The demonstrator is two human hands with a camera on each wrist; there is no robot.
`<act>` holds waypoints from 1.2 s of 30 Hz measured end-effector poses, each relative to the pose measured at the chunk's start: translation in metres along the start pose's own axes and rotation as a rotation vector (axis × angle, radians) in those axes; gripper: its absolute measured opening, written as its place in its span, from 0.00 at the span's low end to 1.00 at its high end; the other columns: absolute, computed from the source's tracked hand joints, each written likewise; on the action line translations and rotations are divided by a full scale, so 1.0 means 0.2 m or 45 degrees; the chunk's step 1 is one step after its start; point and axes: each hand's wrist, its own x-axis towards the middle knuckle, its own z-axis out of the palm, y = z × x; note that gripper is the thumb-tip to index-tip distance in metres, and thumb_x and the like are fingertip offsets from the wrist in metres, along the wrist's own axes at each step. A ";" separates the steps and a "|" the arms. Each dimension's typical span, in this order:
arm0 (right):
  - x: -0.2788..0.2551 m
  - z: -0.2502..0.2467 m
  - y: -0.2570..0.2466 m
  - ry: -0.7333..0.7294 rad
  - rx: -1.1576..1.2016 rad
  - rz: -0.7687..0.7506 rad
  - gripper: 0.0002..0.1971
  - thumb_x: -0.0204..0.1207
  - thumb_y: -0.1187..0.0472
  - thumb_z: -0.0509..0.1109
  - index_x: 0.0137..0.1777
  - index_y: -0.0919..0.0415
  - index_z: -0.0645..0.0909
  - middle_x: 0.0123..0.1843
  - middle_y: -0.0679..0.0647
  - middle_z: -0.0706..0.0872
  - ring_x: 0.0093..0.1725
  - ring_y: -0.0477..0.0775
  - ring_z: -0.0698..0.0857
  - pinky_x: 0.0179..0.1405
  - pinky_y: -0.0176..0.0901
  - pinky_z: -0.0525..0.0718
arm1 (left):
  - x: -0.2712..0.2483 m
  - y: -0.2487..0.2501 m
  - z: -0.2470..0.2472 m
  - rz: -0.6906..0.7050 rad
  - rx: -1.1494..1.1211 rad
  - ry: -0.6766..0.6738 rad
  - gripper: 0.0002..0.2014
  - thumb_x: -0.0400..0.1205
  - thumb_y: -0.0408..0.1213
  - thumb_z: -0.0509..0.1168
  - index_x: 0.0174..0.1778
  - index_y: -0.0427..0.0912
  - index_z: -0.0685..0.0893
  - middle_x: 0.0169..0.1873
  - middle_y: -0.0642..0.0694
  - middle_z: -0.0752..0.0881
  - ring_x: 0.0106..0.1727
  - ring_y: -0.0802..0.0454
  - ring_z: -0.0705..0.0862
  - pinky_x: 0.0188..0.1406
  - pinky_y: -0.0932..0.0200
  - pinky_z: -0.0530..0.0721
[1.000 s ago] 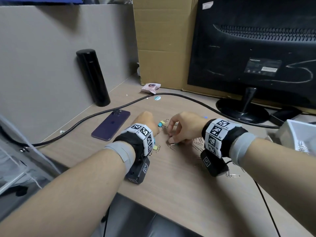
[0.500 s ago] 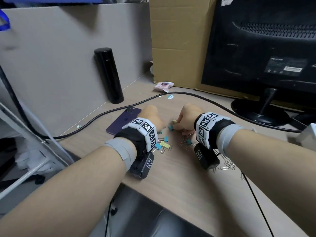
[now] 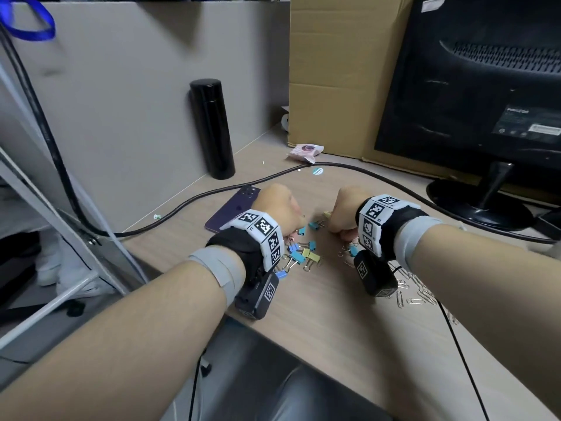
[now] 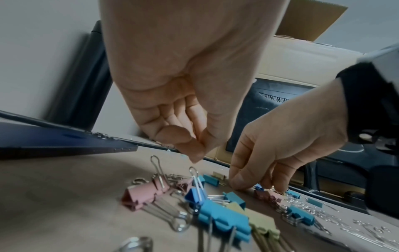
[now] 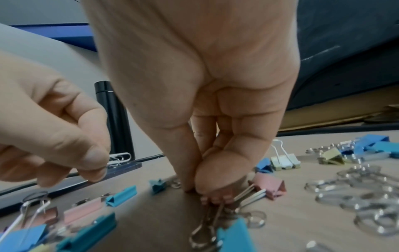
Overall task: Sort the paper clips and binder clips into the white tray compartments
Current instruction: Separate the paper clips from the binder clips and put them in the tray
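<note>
Left hand (image 5: 54, 122) pinches paper clips (image 5: 119, 157); right hand (image 5: 205, 102), fingertips together on desk (image 3: 318, 329), seemingly pinching something unclear among binder clips (image 3: 299, 255). Tray not visible. Risk: clips snag, drop.

Pastel binder clips (image 3: 299, 252) with a matt painted coat and bright, polished wire handles lie on a desk (image 3: 318, 323) of pale wood-grain laminate, smooth and matt. At 4 o'clock from them, shiny bare-metal paper clips (image 3: 416, 294) catch the light. A glossy black flask (image 3: 212, 129) stands at 11 o'clock, beside a purple phone (image 3: 232, 209) with a satin back; brown corrugated cardboard (image 3: 337, 71) and a dusty matt-black plastic monitor (image 3: 482, 83) rise behind.
</note>
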 end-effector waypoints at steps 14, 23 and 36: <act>0.00 0.04 0.00 -0.007 0.159 -0.086 0.14 0.71 0.53 0.86 0.50 0.63 0.94 0.44 0.59 0.96 0.42 0.60 0.96 0.50 0.54 0.95 | -0.03 -0.05 0.01 0.067 -0.052 -0.071 0.18 0.83 0.26 0.61 0.51 0.52 0.92 0.42 0.42 0.94 0.32 0.41 0.92 0.27 0.54 0.90; 0.03 0.04 -0.03 -0.018 -0.052 -0.073 0.16 0.74 0.52 0.81 0.56 0.62 0.90 0.51 0.57 0.95 0.50 0.58 0.95 0.58 0.52 0.93 | -0.03 -0.07 0.01 0.143 -0.103 -0.092 0.11 0.85 0.35 0.70 0.38 0.52 0.90 0.37 0.41 0.94 0.44 0.38 0.95 0.42 0.37 0.95; -0.31 -0.05 0.24 -0.042 0.096 -0.320 0.06 0.79 0.57 0.74 0.49 0.42 0.87 0.38 0.48 0.94 0.29 0.45 0.91 0.33 0.33 0.85 | -0.19 0.06 0.09 0.288 0.162 -0.255 0.06 0.82 0.32 0.72 0.44 0.42 0.96 0.34 0.46 0.94 0.40 0.44 0.94 0.48 0.52 0.94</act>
